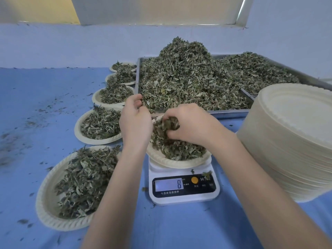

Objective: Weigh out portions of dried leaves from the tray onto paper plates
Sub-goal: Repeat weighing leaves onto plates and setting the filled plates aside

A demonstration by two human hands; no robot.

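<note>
Blue table [53, 97]; right grip [190, 123] curled round leaves [168, 124].

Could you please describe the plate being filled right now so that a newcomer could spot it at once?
Find the big metal tray heaped with dried leaves; just in front of it sits a white kitchen scale. The plate rests on that scale, under both hands. The five filled plates to its left lie directly on the blue table.

You're showing two bare forearms, left hand [135, 121] and right hand [190, 123]; you're wearing no sleeves, gloves, rings or watch.
</note>
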